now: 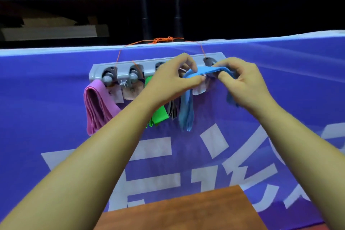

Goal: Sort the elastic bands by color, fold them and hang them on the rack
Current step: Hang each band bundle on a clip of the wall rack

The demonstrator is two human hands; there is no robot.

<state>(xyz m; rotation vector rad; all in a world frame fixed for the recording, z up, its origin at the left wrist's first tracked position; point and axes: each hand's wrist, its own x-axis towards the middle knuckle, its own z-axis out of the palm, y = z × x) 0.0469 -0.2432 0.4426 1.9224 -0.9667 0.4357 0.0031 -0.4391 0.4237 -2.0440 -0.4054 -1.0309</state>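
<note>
A grey rack (123, 66) with round pegs hangs by orange string on a purple banner. Folded pink bands (97, 106) hang from its left peg. Green bands (158, 115) and dark grey bands (172, 111) hang further right, partly hidden by my left forearm. Both hands hold the folded blue bands (207, 70) stretched across the rack's right part. My left hand (168, 84) pinches the left side, from which loops (185, 112) hang down. My right hand (244, 84) grips the right end.
The purple banner (56, 117) with white characters is draped over a black metal railing (145, 5). A brown wooden table corner (186, 213) lies below, close to me. The orange string (162, 40) is knotted at the banner's top edge.
</note>
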